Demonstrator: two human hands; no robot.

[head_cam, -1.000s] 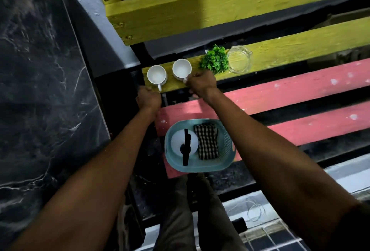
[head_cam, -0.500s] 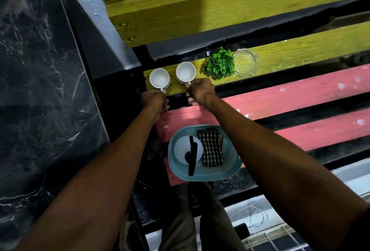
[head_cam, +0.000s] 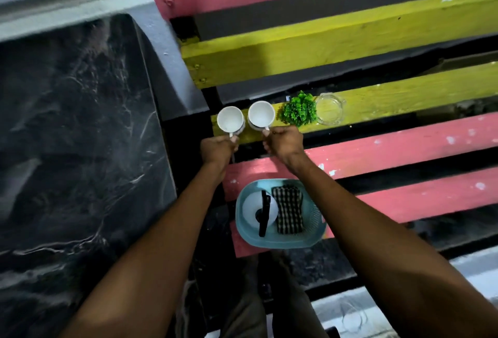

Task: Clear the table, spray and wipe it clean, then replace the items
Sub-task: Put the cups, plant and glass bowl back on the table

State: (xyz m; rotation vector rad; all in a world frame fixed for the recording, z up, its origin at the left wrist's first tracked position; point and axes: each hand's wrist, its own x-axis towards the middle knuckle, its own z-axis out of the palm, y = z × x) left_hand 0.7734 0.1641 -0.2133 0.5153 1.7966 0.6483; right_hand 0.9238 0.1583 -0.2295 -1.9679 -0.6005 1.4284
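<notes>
Curled fingers hid most of both cup handles. The left hand [head_cam: 218,147] gripped the left white cup [head_cam: 230,119], the right hand [head_cam: 283,141] the right white cup [head_cam: 260,114], on the yellow desk slat [head_cam: 404,95], handles pointing toward the person.

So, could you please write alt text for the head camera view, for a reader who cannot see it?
Seen from above, the left hand and right hand each grip the handle of a white cup on a yellow plank, beside a small green plant and glass ashtray. Nearer, a blue basket holds a checked cloth.

Dim light; black marble slab [head_cam: 75,135]
</notes>
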